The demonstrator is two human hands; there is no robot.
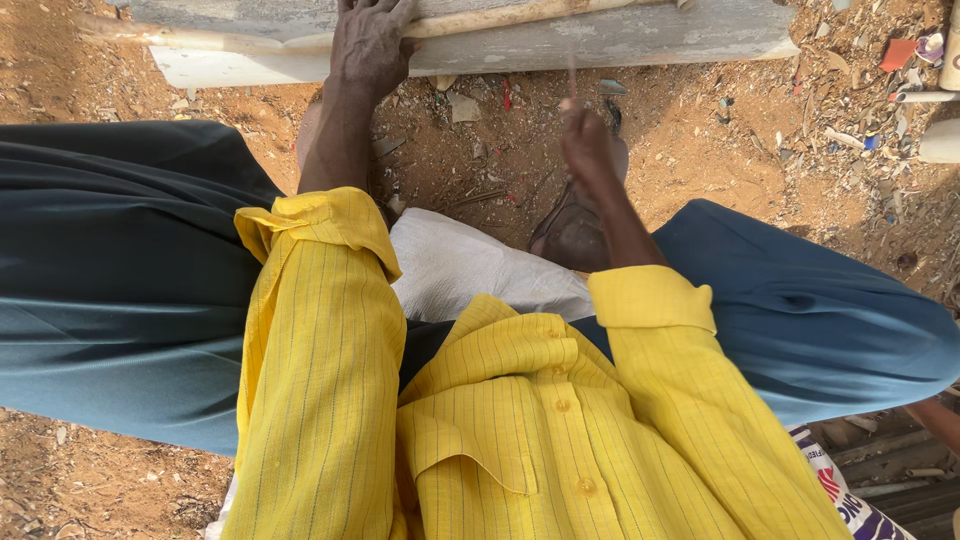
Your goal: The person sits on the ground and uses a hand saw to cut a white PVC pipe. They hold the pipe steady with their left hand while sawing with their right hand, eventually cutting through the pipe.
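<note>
Hands at work over bare earth: seen from above, a seated person in a yellow striped shirt and dark trousers leans toward a weathered grey plank lying crosswise at the top of the view. A thin wooden stick rests along the plank's upper face, its long axis running left to right, roughly parallel to the plank. The left hand lies palm-down on it, fingers spread flat rather than curled, pinning the stick against the plank near its middle. The right hand hovers nearer the body, below the plank's front edge and well to the right of the left hand; it is blurred, closed into a fist around what seems a slim upright tool, though what kind cannot be told. The stick thus lies ahead of and above the right hand. Wood chips and scraps litter the ground, and a white cloth sits between the knees.
</note>
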